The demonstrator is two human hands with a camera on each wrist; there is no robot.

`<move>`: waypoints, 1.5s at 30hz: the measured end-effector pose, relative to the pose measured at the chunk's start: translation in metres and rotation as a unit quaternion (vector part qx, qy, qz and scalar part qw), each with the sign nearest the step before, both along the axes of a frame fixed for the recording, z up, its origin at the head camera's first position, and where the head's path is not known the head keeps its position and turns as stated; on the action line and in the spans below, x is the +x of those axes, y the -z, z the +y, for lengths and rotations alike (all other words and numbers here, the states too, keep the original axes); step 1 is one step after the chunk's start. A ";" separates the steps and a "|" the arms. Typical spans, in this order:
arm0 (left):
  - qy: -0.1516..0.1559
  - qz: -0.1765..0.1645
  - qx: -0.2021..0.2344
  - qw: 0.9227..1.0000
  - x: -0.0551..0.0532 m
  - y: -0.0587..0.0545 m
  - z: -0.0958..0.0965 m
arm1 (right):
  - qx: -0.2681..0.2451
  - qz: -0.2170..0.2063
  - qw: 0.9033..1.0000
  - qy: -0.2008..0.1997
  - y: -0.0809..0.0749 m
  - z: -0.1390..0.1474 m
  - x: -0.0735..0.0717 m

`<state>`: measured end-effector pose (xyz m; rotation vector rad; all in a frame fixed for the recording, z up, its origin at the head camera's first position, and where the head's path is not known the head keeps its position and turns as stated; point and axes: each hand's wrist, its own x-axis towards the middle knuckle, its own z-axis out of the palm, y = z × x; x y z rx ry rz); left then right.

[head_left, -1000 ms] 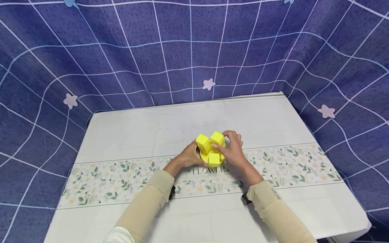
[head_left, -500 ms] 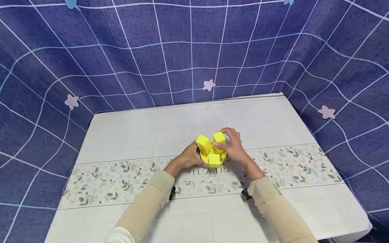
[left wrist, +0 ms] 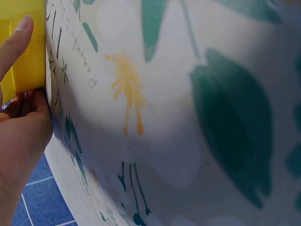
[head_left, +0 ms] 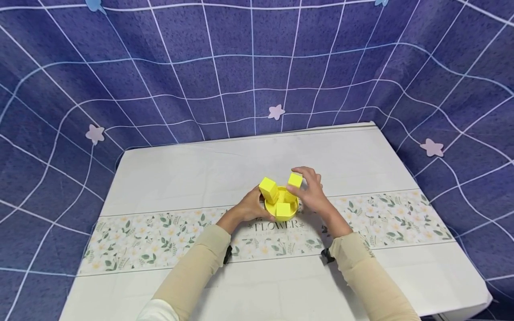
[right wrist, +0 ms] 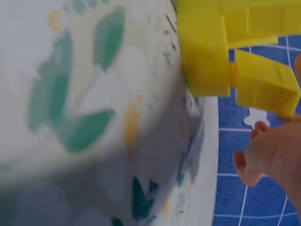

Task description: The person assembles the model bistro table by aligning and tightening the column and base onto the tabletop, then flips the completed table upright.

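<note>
A round yellow base [head_left: 272, 209] sits on the table with several yellow rectangular blocks standing up from it. My left hand [head_left: 250, 206] holds the base from its left side. The left wrist view shows the thumb [left wrist: 21, 35] along the yellow side wall, other fingers curled behind. Between thumb and fingers, my right hand [head_left: 313, 191] pinches the top of the back-right block [head_left: 295, 180]. That block [right wrist: 267, 84] leans outward from the base [right wrist: 204, 52]; a small orange piece [right wrist: 233, 74] shows at its lower end. Another block [head_left: 268, 189] stands back left, a shorter-looking one [head_left: 283, 209] in front.
The table has a white cover [head_left: 192, 174] with a floral band [head_left: 160, 240] lettered FLOWER. A blue gridded curtain [head_left: 225, 80] with star shapes surrounds its back and sides. Dark straps [head_left: 327, 255] are on the wrists.
The back-right block has tilted outward to the right with my right hand, widening the gap between it and the back-left block. My left hand and the base have stayed nearly still.
</note>
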<state>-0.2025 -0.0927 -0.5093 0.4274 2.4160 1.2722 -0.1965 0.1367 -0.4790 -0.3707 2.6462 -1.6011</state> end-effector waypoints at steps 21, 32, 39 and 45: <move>0.001 0.002 0.001 1.000 -0.001 0.000 0.001 | -0.020 -0.014 0.999 0.037 0.005 -0.003 0.001; -0.001 -0.001 -0.007 1.000 0.000 0.001 0.000 | -0.027 -0.022 0.995 -0.089 -0.008 0.021 0.002; 0.000 -0.008 -0.012 1.000 -0.001 0.000 0.000 | -0.031 -0.075 0.986 -0.147 -0.012 0.035 -0.005; 0.007 -0.005 0.004 1.000 0.000 0.000 0.000 | -0.013 -0.057 0.993 -0.098 -0.014 0.023 -0.001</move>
